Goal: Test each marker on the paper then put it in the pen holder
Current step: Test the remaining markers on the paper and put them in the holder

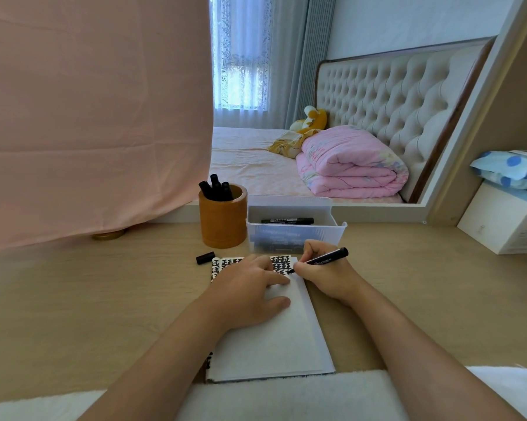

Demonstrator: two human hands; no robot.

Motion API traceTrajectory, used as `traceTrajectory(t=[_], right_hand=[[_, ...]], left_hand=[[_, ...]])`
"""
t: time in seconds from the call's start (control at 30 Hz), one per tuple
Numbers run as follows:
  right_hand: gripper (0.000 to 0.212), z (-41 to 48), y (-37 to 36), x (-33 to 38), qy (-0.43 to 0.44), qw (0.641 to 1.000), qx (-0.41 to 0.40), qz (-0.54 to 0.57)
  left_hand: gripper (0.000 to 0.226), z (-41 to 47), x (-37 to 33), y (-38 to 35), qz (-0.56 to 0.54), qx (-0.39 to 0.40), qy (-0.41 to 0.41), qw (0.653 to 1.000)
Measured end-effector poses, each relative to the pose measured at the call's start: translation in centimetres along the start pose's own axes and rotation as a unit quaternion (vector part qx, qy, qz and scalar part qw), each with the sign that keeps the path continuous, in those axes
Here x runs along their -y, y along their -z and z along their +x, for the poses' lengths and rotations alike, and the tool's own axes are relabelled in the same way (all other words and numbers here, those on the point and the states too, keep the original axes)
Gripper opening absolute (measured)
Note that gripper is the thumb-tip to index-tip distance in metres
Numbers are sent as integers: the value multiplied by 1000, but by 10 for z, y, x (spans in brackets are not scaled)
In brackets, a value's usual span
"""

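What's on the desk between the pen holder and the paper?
A loose black cap, in front of the pen holder and beside the paper; head view.

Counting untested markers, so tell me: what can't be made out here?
Head view only:
- Markers in the white bin: its frosted front wall blurs them; one shows on top.
- Marks on the paper: the left hand covers some.
- Print on the marker in the right hand: too small to read.

Bare desk (74,299) at lower left and right of the paper (271,344) — but mid-frame the pen holder (222,221) and clear bin (295,230) stand side by side, a loose cap (205,257) in front — pink cloth (89,117) drapes upper left.
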State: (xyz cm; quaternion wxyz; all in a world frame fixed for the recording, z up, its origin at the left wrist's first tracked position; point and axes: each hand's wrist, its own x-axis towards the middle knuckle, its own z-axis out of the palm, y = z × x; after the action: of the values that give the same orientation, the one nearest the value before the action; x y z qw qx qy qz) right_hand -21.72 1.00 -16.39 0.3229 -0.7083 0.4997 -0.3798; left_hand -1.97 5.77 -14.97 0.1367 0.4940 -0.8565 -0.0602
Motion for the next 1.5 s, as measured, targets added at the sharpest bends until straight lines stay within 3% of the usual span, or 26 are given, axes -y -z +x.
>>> traceTrajectory(t=[0.67,0.97,1.1,1.2,1.3,1.5], right_hand=[[19,-1,1,1,2,1000,16,1],[16,-7,5,13,-12,996,-11,92],[12,-6,4,27,-6,993,-30,116],[5,-4,4,34,10,990,4,141],[21,-2,2,40,24,986,50,154],[47,-4,-4,52,33,975,173,135]], left_hand=[[49,0,5,-3,-2,-12,-13,1000],[49,2,8,-5,-17,-22,-21,999],[31,1,17,9,-79,-65,-6,995],[16,-3,37,22,-77,-131,26,988],[13,-8,66,33,-55,-156,88,982],[23,-17,111,32,-30,-103,194,975]])
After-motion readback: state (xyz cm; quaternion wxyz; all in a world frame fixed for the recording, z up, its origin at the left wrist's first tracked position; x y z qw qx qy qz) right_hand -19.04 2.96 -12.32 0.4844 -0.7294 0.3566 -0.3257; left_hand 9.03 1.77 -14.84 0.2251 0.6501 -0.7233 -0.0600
